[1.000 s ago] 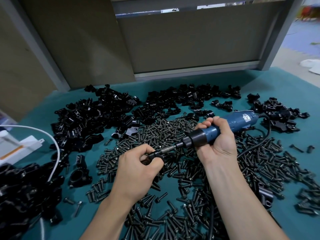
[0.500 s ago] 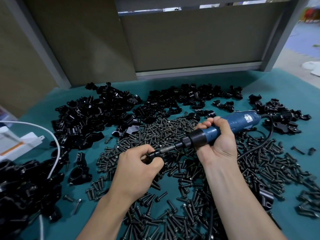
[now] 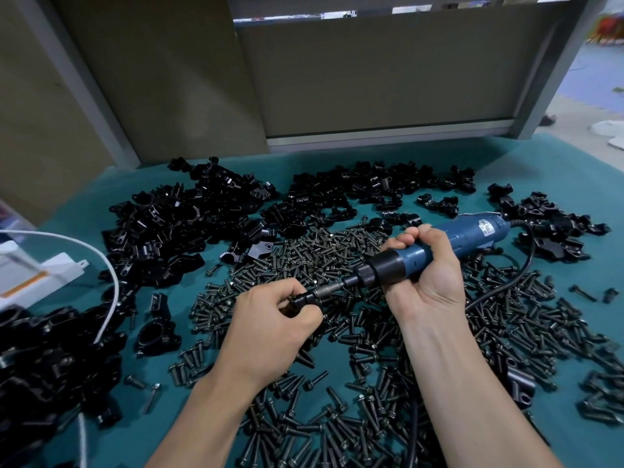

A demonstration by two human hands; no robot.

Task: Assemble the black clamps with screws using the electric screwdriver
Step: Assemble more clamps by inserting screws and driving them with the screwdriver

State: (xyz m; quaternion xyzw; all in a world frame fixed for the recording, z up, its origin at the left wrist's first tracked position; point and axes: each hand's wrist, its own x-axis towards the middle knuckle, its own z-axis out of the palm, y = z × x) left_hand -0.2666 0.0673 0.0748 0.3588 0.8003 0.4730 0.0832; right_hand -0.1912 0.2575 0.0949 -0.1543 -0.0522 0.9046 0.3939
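Note:
My right hand (image 3: 429, 275) grips the blue electric screwdriver (image 3: 439, 248) around its barrel, with the bit slanting down to the left. My left hand (image 3: 270, 325) curls around a small black clamp (image 3: 299, 303) at the tip of the bit; most of the clamp is hidden by my fingers. Both hands hover over a wide spread of dark screws (image 3: 320, 251) on the teal table (image 3: 557, 170). Heaps of black clamps (image 3: 175, 224) lie at the back left, and another clamp heap (image 3: 371, 187) lies at the back centre.
More clamps (image 3: 553, 228) sit at the right rear, and another clamp pile (image 3: 40, 359) fills the near left. A single clamp (image 3: 157, 337) lies left of my left hand. A white cable (image 3: 101, 265) and white box (image 3: 37, 278) sit at the left edge. The screwdriver's black cord (image 3: 506, 288) trails right.
Both hands and the screwdriver keep the same pose on the clamp; only the head camera has shifted slightly.

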